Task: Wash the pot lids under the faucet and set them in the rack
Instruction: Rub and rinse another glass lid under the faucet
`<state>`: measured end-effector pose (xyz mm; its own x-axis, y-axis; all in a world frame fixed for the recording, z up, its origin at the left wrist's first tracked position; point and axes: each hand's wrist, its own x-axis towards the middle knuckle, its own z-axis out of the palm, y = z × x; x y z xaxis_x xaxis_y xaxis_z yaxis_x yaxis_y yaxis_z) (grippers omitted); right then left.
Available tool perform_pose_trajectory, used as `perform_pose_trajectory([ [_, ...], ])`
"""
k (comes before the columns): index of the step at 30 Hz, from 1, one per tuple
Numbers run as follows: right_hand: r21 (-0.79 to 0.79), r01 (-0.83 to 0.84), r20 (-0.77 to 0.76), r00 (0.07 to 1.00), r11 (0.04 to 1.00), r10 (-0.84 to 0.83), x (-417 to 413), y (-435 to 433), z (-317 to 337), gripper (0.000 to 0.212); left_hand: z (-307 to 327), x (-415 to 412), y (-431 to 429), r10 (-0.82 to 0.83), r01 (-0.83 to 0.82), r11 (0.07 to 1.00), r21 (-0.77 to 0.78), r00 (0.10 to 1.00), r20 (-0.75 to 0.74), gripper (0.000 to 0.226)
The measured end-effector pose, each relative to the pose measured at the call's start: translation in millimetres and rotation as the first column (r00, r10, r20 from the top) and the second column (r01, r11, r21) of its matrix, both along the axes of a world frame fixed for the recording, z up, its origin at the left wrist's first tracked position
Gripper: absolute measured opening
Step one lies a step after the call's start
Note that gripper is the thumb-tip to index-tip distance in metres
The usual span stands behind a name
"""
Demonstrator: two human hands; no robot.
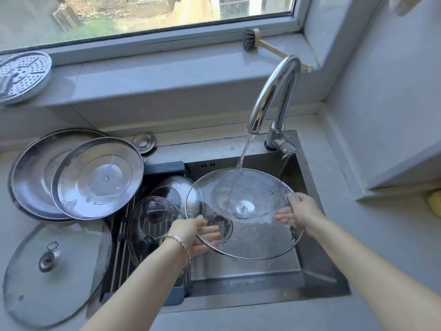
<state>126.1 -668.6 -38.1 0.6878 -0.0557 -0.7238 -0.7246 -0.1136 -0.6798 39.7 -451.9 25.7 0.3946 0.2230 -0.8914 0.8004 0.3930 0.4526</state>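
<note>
**Over the sink, a glass lid under running water**

Over the steel sink (317, 271), a large glass lid (250, 187) is held tilted, underside up, with the stream of water (245, 149) from the chrome faucet (274, 91) landing on its far edge. The hands are well apart, one on each side of the lid. The left hand (198, 232), with a bracelet (176, 242) at the wrist, pinches the near-left rim, thumb on top and fingers seen through the glass. The right hand (300, 211) grips the right rim the same way, its fingers spread beneath the glass.

A dark-framed rack (164, 168) spans the left part of the sink. In it stand a smaller glass lid with a black knob (152, 220) and, behind it, a steel lid (176, 187), both leaning.

On the grey counter (381, 259) left of the rack lies a wide glass lid with a ring knob (55, 271), knob up. Beyond it two steel lids lie inside up, the smaller one (97, 177) resting partly on the larger (28, 177). A small round steel cap (144, 142) sits at the back of the counter.

A pale sill runs under the window (143, 15), which looks down on sunlit ground outside. On the sill are a perforated steamer plate (22, 76) at the left and a dish brush (250, 39) at the right, behind the faucet. Grey walls close the right corner, and something yellow (434, 204) shows at the right edge; what it is cannot be told.
</note>
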Motion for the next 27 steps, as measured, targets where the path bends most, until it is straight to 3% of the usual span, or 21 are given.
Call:
perform_pose_trajectory([
  [3, -0.104, -0.103, 0.212, 0.969, 0.989, 0.124, 20, -6, 27, 0.023, -17, -4, -9, 0.048, -0.057, 0.99, -0.131, 0.996, -0.069, 0.017],
  [7, -0.167, -0.171, 0.477, 0.848, 0.971, 0.232, 38, -4, 64, 0.009, -32, 4, -22, 0.26, -0.269, 0.902, -0.338, 0.963, -0.072, 0.045],
  [11, -0.093, -0.132, 0.593, 0.789, 0.987, 0.162, 41, -6, 76, 0.012, -32, 15, -23, 0.384, -0.349, 0.855, -0.383, 0.923, 0.016, 0.05],
  [15, 0.063, 0.049, 0.528, 0.846, 0.997, -0.074, 31, -7, 52, 0.019, -15, 17, -8, 0.294, -0.251, 0.951, -0.182, 0.916, 0.271, 0.041],
  [18, 0.138, 0.147, 0.379, 0.906, 0.98, -0.189, 15, 0, 24, 0.023, 2, 14, 5, 0.053, -0.102, 0.991, 0.089, 0.898, 0.438, 0.032],
  [20, 0.191, 0.185, 0.25, 0.94, 0.964, -0.23, 3, 6, 7, 0.023, 11, 9, 11, -0.192, 0.037, 0.952, 0.305, 0.847, 0.496, 0.028],
  [22, 0.218, 0.189, 0.134, 0.966, 0.957, -0.221, -8, 9, -4, 0.024, 16, -1, 17, -0.537, 0.243, 0.788, 0.566, 0.722, 0.437, 0.061],
  [24, 0.224, 0.172, 0.035, 0.982, 0.959, -0.184, -14, 8, -8, 0.023, 18, -13, 21, -0.831, 0.45, 0.468, 0.76, 0.516, 0.206, 0.099],
  [25, 0.223, 0.162, -0.009, 0.986, 0.961, -0.164, -15, 5, -9, 0.022, 17, -18, 23, -0.906, 0.51, 0.309, 0.803, 0.413, 0.087, 0.108],
  [27, 0.208, 0.146, -0.079, 0.988, 0.967, -0.132, -13, -4, -8, 0.02, 12, -22, 23, -0.948, 0.566, 0.129, 0.814, 0.311, -0.066, 0.114],
])
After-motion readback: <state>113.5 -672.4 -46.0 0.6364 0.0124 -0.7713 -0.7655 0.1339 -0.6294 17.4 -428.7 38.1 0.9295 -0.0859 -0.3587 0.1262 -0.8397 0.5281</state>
